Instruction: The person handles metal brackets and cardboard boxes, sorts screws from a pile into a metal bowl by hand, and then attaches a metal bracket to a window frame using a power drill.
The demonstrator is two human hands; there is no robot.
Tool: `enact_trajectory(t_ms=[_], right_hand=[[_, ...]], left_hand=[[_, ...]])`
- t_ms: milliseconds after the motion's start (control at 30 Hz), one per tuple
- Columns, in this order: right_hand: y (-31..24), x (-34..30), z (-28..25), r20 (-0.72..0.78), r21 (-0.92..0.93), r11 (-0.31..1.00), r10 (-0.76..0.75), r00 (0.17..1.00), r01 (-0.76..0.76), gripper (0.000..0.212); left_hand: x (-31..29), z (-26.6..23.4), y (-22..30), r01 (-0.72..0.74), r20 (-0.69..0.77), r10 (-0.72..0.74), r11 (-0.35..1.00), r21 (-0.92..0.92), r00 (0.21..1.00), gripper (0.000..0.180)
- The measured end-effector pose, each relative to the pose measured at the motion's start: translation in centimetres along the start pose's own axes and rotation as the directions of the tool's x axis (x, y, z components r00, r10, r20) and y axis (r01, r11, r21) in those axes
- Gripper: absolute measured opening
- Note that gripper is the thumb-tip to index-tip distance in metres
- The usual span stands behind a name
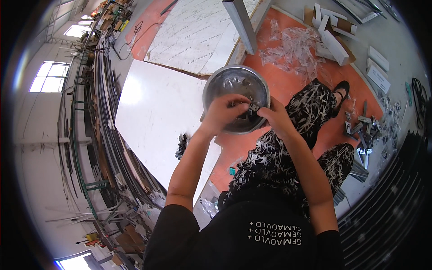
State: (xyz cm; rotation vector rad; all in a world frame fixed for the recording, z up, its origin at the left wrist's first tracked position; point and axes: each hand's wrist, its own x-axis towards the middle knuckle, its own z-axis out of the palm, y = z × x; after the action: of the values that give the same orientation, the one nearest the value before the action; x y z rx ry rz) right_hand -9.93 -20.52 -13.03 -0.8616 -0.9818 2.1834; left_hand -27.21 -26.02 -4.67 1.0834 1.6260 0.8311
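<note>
A round steel bowl (214, 81) stands at the edge of a white board, in front of me. Over it, a small dark-and-silver metal fitting (253, 108) sits between my two hands. My left hand (221, 113) has its fingers curled, with thumb and forefinger pinched at the fitting's left side. My right hand (278, 119) grips the fitting from the right between thumb and fingers. More small parts lie in the bowl, partly hidden by my left hand. The fitting's exact kind is too small to tell.
Small black parts (182, 146) lie on the white board (148, 108) by my left forearm. Clear plastic bags (292, 49) litter the orange floor covering. Metal brackets (363, 128) are heaped beyond my legs, near opened cartons (335, 45). Long bars line the left wall.
</note>
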Motion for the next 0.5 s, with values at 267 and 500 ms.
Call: enact_trajectory(t_ms=[267,500], right_hand=[[0.0,0.0,0.4,0.000,-0.039,0.999,-0.009,1.000,0.009,0.040],[0.2,0.1,0.4,-0.013,-0.004,1.000,-0.013,1.000,0.013,0.040]], left_hand=[[0.5,2.5,-2.2,-0.294,0.134,0.280,0.670,0.682,0.951,0.025],[0.7,2.2,-2.7,-0.307,0.080,0.360,0.636,0.708,0.930,0.019]])
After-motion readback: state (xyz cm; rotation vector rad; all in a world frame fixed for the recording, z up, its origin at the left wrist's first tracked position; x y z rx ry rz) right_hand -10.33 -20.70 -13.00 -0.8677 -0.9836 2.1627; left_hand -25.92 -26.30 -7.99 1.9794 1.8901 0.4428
